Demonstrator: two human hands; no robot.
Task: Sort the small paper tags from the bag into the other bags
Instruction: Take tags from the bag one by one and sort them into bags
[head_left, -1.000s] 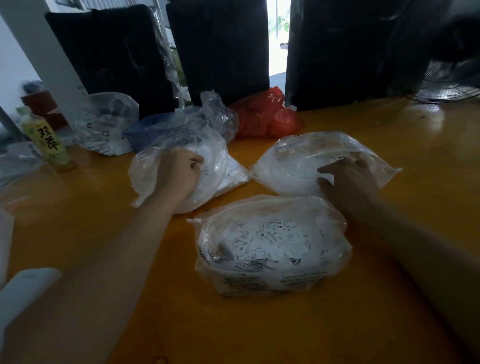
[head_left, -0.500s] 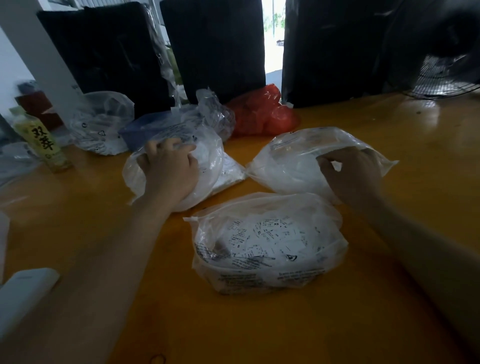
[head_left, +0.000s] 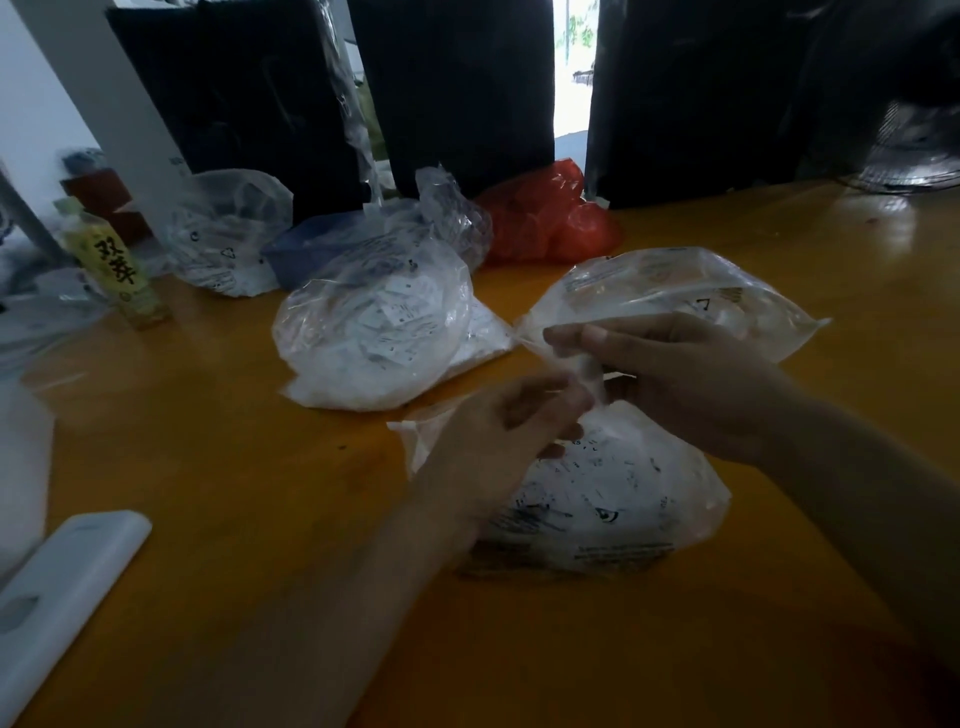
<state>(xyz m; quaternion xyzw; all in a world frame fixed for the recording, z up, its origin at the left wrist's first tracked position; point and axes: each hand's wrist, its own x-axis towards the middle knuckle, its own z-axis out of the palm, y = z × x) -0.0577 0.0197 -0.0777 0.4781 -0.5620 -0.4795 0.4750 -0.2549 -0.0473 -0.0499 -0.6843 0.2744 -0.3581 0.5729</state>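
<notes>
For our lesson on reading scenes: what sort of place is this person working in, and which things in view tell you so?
Probably an informal packing or sorting workspace, not a home kitchen. Clear plastic bags of small printed paper tags sit on a bare orange worktable, tall black bundles stand along its far edge, and a fan stands at the right.

I counted five clear bags on the counter, one red bag, one bottle, one fan and two hands.
</notes>
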